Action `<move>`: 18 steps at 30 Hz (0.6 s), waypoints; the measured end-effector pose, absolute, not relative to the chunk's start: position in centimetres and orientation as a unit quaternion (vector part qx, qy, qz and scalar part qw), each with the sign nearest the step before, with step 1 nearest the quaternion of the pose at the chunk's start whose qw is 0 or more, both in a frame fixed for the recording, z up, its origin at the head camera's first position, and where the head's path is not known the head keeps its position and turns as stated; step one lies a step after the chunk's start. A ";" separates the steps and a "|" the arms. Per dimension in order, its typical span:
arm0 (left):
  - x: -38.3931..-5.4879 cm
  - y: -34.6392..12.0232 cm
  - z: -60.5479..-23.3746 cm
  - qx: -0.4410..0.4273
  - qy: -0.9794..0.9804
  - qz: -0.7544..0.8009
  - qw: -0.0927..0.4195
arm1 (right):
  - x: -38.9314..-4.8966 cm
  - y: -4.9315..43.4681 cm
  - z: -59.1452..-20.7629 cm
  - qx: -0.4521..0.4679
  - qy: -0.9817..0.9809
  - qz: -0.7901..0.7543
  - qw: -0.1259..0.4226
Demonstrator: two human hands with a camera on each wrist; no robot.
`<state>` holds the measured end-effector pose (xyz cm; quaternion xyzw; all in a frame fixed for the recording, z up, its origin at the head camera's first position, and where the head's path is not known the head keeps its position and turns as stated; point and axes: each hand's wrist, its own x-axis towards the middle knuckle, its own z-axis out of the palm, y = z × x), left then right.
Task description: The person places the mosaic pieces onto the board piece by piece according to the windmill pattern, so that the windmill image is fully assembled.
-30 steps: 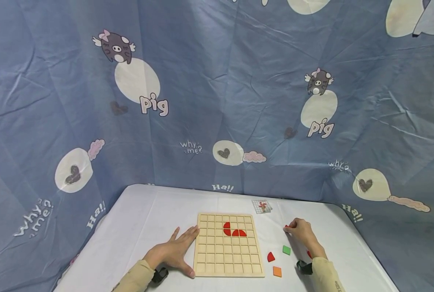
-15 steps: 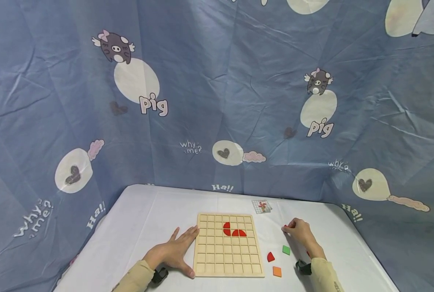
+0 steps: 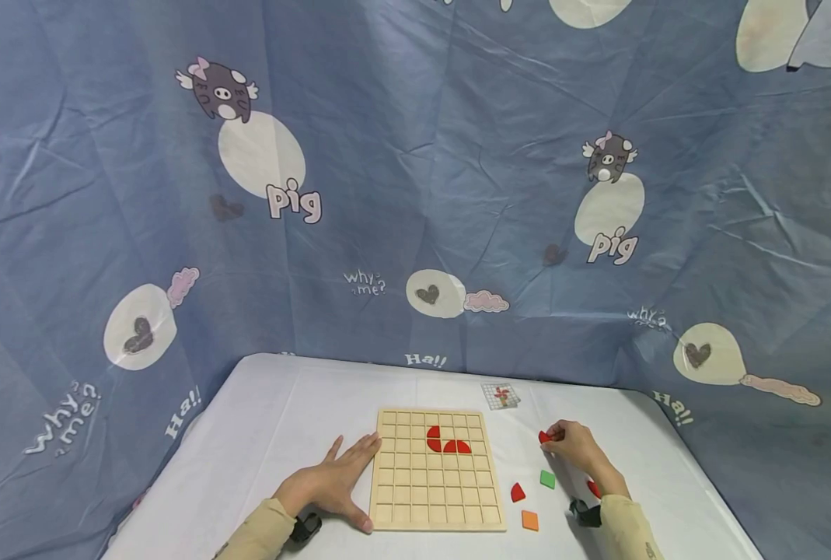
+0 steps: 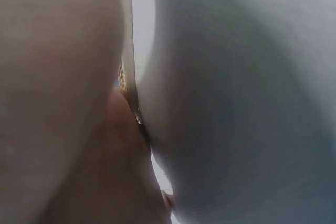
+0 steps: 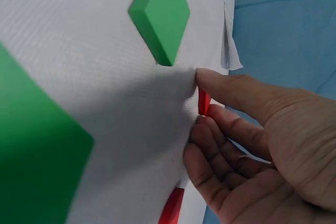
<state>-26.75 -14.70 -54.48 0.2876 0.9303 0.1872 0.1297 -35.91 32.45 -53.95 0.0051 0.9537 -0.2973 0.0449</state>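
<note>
A wooden grid board [image 3: 401,482] lies on the white table, with several red quarter-circle pieces [image 3: 434,445] set in its cells. My left hand [image 3: 333,482] rests with fingers spread along the board's left edge; the thumb is at the near corner. Right of the board, my right hand [image 3: 577,447] is low over the cloth. Its thumb and index finger pinch a red quarter-circle piece [image 5: 203,101]. Another red piece [image 5: 172,208] lies beyond the curled fingers in the right wrist view. The left wrist view is mostly dark, filled by hand and cloth.
Between board and right arm lie a red piece [image 3: 518,492], a green diamond-shaped tile [image 3: 547,479] and an orange square tile [image 3: 530,520]. One more red piece [image 3: 593,488] shows beside the right wrist. A picture card [image 3: 501,396] lies behind the board; a blue printed curtain [image 3: 387,194] hangs behind.
My right hand has shifted very slightly, and more red shows at its fingertips and beside its wrist. My left hand and the board have stayed in place.
</note>
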 end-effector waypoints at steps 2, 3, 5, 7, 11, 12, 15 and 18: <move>-26.7 -14.7 -54.5 0.288 0.930 0.188 0.130 | -36.0 32.4 -54.0 0.006 0.953 -0.300 0.043; -26.7 -14.7 -54.5 0.287 0.930 0.188 0.129 | -36.1 32.3 -54.1 0.007 0.952 -0.303 0.040; -26.7 -14.7 -54.6 0.288 0.931 0.186 0.128 | -36.2 32.2 -54.2 0.004 0.952 -0.305 0.036; -26.7 -14.7 -54.6 0.288 0.931 0.184 0.126 | -36.2 32.2 -54.3 -0.002 0.952 -0.303 0.031; -26.7 -14.7 -54.7 0.289 0.931 0.183 0.123 | -36.4 32.2 -54.5 -0.002 0.953 -0.302 0.025; -26.7 -14.7 -54.7 0.290 0.931 0.183 0.123 | -36.4 32.2 -54.6 -0.002 0.953 -0.302 0.024; -26.7 -14.7 -54.6 0.291 0.931 0.183 0.123 | -36.6 32.1 -54.8 0.001 0.954 -0.299 0.023; -26.8 -14.7 -54.5 0.289 0.931 0.183 0.126 | -36.7 32.1 -54.9 0.005 0.955 -0.294 0.023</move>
